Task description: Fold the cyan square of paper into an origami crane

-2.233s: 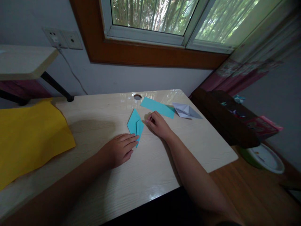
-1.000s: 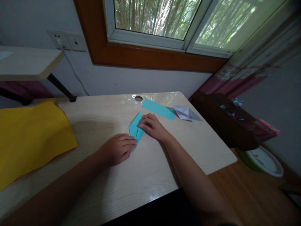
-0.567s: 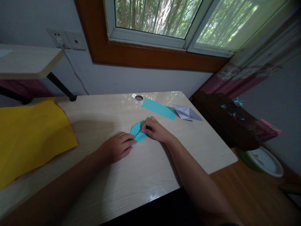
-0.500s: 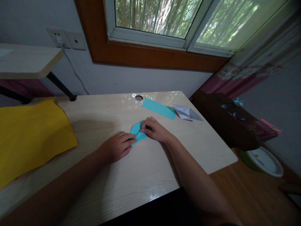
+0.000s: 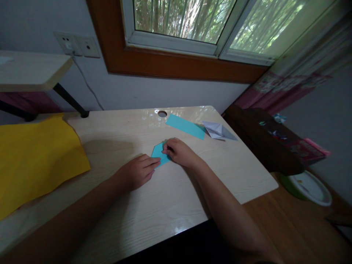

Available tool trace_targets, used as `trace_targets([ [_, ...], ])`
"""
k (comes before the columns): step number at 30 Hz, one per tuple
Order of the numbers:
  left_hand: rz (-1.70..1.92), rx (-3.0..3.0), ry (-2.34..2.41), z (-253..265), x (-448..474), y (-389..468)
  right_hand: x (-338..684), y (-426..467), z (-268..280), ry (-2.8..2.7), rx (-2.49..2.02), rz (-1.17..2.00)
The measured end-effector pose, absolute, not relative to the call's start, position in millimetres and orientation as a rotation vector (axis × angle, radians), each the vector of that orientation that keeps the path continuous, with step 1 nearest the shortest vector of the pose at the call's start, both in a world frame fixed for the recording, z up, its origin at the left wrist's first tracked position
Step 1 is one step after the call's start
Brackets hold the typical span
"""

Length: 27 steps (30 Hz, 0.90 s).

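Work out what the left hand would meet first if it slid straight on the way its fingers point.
The left hand rests on the folded blue paper; beyond that, it would probably meet the right hand first, though depth is hard to judge.

My left hand [image 5: 139, 171]: back uppermost, fingers close together, nearly straight, aimed at its opposite. Behind it, my left forearm [image 5: 85, 207]: bare, slanting back. My right hand [image 5: 180, 151]: beyond the left, to its right, fingers curled inward. Behind it, my right forearm [image 5: 220, 194]: bare, angled oppositely.
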<state>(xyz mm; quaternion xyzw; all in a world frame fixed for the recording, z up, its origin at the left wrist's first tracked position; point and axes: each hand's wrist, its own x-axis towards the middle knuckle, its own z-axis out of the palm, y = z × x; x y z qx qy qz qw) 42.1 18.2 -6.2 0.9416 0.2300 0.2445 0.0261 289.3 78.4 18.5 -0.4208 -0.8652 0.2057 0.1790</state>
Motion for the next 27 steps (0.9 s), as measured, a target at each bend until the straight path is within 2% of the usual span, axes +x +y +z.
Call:
trace_targets([
  [27,0.738,2.887,0.833,-5,52,9,282,80,10,-2.34,-1.246,0.56],
])
